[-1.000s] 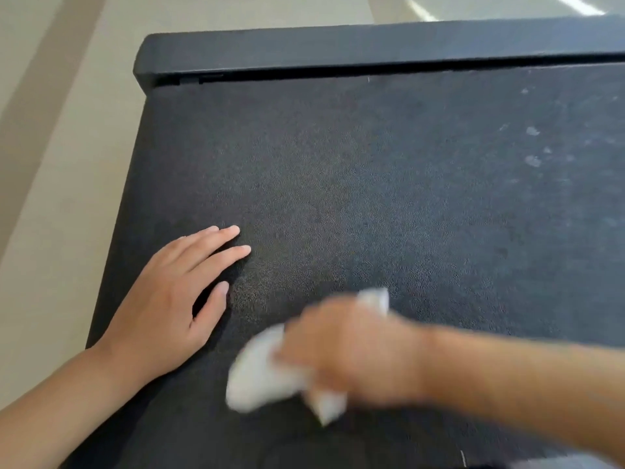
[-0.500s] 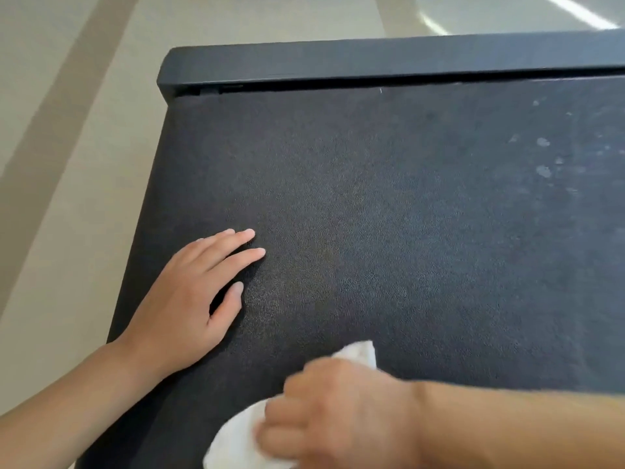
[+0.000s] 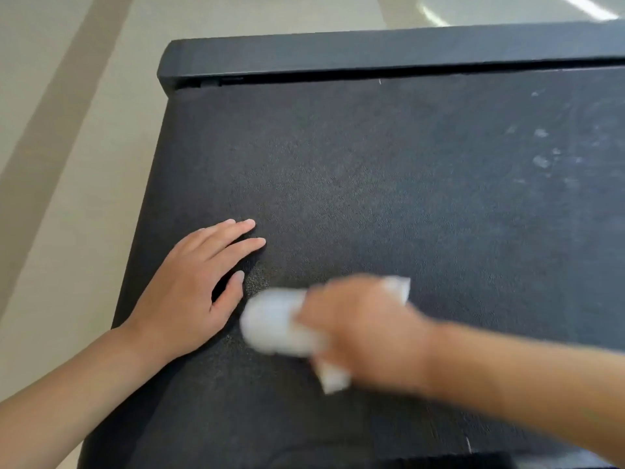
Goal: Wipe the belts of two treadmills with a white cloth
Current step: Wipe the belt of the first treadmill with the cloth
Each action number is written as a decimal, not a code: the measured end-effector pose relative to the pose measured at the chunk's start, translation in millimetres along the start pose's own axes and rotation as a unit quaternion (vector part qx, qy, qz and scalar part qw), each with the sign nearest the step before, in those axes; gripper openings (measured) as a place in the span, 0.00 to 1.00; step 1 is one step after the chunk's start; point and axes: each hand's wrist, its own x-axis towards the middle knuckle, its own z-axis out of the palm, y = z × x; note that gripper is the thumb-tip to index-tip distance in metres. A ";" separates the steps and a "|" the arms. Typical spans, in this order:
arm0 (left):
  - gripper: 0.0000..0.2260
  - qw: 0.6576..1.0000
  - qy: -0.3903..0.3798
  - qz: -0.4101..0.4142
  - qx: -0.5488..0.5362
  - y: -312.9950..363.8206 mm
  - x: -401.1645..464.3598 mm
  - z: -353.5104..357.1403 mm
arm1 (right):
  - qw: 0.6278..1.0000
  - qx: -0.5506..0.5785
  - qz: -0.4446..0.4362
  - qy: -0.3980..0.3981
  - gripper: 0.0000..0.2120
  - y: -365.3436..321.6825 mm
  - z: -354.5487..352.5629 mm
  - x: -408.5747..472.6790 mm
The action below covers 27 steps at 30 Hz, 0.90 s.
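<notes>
While left hand [image 3: 189, 292] lies flat, right hand [image 3: 365, 333] grips cloth [image 3: 274, 323] on belt [image 3: 389, 198]

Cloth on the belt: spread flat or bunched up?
Bunched up. The white cloth is wadded in the right hand, bulging out past it on the belt; motion blur hides any folds.

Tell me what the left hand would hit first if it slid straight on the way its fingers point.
Nothing close. The left hand lies flat on the belt, fingers aimed up and right. That line crosses bare belt, passing above the white cloth, and probably reaches the end cover first.
</notes>
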 end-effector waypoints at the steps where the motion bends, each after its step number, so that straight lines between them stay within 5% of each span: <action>1: 0.21 1.000 0.000 0.000 -0.001 0.6 0.2 0.2 | 0.994 0.073 -0.059 -0.058 0.08 -29.5 8.5 -11.8; 3: 0.21 1.000 0.000 -0.002 -0.001 0.7 1.3 -0.3 | 0.971 0.085 -0.194 -0.108 0.10 -44.8 7.1 -27.3; 5: 0.21 1.000 0.001 -0.006 0.001 1.1 0.5 -0.3 | 0.977 0.101 -0.180 0.060 0.09 -7.3 -0.9 -23.4; 7: 0.21 1.000 -0.002 -0.010 -0.001 1.0 -0.7 -0.8 | 0.980 0.006 0.035 0.194 0.08 66.8 -22.1 -0.3; 10: 0.21 1.000 -0.003 -0.009 -0.003 1.6 -0.9 -2.1 | 0.905 -0.102 0.346 0.225 0.12 168.9 -49.7 16.2; 13: 0.21 1.000 -0.003 -0.007 -0.004 1.7 -0.4 -2.2 | 0.894 -0.103 0.367 0.234 0.12 166.0 -51.7 16.6; 15: 0.21 1.000 -0.005 -0.007 0.000 1.5 -0.5 -1.9 | 0.933 0.000 0.304 0.195 0.09 104.2 -13.8 17.8; 18: 0.21 1.000 0.000 -0.002 0.002 1.2 -0.1 -0.6 | 0.994 0.081 0.032 -0.059 0.20 4.7 51.2 -20.2; 20: 0.21 1.000 0.004 0.000 0.001 1.6 0.8 -0.7 | 0.970 0.216 -0.108 0.025 0.20 -23.2 66.8 -47.9; 22: 0.21 1.000 0.005 0.000 0.000 2.0 0.8 -0.4 | 0.979 0.080 -0.174 0.071 0.10 -3.3 40.0 -53.8; 23: 0.21 1.000 0.005 -0.002 0.000 1.9 0.6 -0.4 | 0.991 0.053 -0.100 0.078 0.10 20.8 20.2 -52.3; 24: 0.21 1.000 0.004 -0.004 -0.001 1.5 0.1 -0.4 | 0.986 0.027 -0.004 0.166 0.13 55.7 -5.4 -41.9; 27: 0.21 1.000 0.003 -0.004 -0.001 0.6 -0.8 -1.2 | 0.913 -0.083 0.315 0.246 0.21 154.4 -39.1 -22.5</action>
